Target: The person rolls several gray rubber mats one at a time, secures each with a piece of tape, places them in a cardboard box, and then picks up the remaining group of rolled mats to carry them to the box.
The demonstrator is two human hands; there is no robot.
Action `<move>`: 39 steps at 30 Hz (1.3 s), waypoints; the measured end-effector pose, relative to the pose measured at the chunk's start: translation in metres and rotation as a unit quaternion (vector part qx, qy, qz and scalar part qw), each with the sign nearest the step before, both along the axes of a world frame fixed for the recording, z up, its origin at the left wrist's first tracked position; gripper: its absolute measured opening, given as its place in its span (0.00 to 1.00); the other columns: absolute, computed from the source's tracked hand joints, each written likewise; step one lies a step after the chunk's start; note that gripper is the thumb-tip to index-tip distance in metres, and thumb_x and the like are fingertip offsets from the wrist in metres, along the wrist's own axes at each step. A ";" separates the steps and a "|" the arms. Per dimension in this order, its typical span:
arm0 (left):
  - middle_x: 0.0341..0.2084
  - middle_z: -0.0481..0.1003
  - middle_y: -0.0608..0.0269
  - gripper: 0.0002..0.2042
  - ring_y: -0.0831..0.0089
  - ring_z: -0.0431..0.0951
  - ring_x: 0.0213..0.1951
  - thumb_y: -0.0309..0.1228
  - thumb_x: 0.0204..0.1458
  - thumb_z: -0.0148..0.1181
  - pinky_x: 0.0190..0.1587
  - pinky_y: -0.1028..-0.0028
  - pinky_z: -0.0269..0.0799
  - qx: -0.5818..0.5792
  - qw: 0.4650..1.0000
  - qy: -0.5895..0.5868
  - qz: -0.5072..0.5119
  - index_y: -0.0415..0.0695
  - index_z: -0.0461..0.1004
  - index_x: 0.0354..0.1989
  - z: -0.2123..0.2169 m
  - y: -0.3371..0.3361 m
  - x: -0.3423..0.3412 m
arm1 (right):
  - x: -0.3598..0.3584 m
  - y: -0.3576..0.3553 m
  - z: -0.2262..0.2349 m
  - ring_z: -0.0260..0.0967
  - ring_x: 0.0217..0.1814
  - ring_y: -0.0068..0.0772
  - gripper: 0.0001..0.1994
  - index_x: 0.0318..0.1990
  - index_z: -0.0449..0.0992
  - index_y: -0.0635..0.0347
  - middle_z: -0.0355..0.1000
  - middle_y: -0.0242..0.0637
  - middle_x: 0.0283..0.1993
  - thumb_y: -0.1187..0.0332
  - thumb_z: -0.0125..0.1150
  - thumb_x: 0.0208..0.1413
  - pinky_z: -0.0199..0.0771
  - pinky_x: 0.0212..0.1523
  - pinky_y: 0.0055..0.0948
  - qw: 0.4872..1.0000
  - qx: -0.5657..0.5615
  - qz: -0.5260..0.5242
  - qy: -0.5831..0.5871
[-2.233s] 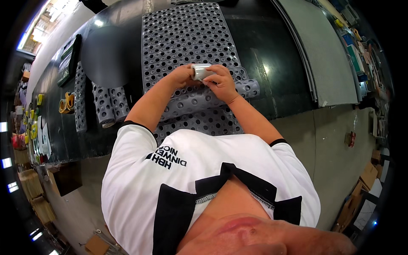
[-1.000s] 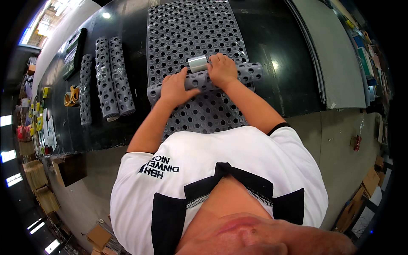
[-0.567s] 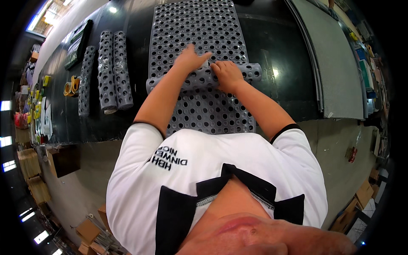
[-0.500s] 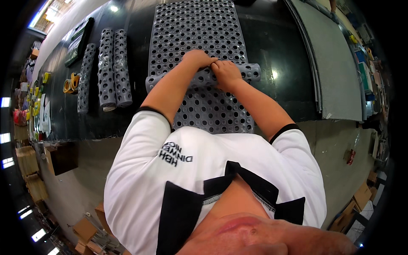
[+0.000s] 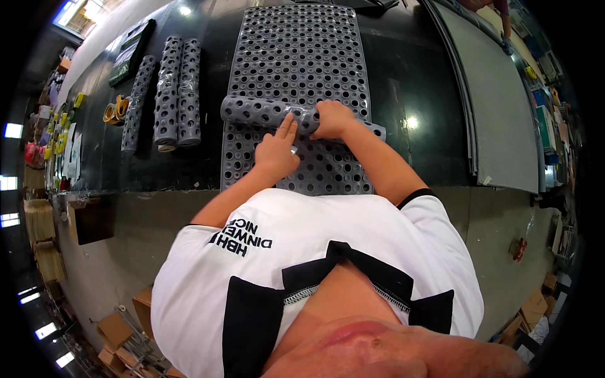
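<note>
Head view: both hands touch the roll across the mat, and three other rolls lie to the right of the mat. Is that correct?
Not quite: the head view shows the three other rolls to the left of the mat. The left hand and right hand do touch the roll across it.

A perforated grey mat roll (image 5: 252, 112) is clasped right of its middle by the right hand (image 5: 333, 120), and its near side is touched by the extended fingers of the left hand (image 5: 277, 156). The roll is laid slantwise, left end farther, across flat perforated matting (image 5: 299, 53) on a black table (image 5: 419, 75). At left, two film-wrapped rolls (image 5: 167, 94), a slimmer roll (image 5: 137, 104) and orange tape rolls (image 5: 115, 112) are set down.
</note>
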State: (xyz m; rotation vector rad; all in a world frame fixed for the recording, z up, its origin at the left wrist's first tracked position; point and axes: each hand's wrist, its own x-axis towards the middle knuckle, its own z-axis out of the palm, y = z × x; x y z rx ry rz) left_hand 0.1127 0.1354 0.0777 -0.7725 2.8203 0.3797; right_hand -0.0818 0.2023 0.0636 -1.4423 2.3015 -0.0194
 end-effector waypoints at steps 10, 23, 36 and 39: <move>0.75 0.45 0.67 0.39 0.51 0.75 0.48 0.38 0.46 0.59 0.51 0.59 0.75 0.021 0.997 0.050 0.052 0.48 0.56 0.70 0.007 -0.043 -0.081 | -0.008 -0.004 -0.028 0.60 0.67 0.40 0.48 0.65 0.62 0.45 0.66 0.36 0.61 0.49 0.79 0.32 0.61 0.65 0.43 0.971 -0.166 0.011 0.169; 0.75 0.44 0.80 0.41 0.59 0.74 0.46 0.38 0.45 0.63 0.47 0.62 0.75 -0.028 0.996 0.054 -0.065 0.55 0.56 0.72 -0.026 -0.047 -0.029 | 0.047 0.000 -0.013 0.61 0.65 0.50 0.56 0.71 0.53 0.56 0.62 0.45 0.65 0.43 0.75 0.34 0.67 0.60 0.44 0.985 -0.084 -0.080 0.129; 0.75 0.44 0.81 0.43 0.59 0.75 0.44 0.30 0.42 0.64 0.44 0.64 0.75 -0.024 0.987 0.014 -0.160 0.55 0.56 0.72 -0.014 -0.047 0.020 | 0.032 0.030 -0.039 0.68 0.62 0.48 0.49 0.63 0.67 0.64 0.69 0.50 0.61 0.42 0.75 0.35 0.67 0.63 0.41 0.974 -0.194 -0.105 0.053; 0.75 0.44 0.79 0.43 0.59 0.76 0.42 0.30 0.42 0.64 0.43 0.63 0.76 -0.040 0.982 0.062 -0.175 0.55 0.55 0.72 -0.020 -0.054 -0.006 | 0.050 0.023 0.012 0.63 0.66 0.47 0.48 0.66 0.63 0.64 0.63 0.45 0.67 0.45 0.74 0.40 0.68 0.63 0.43 0.985 -0.084 -0.146 0.026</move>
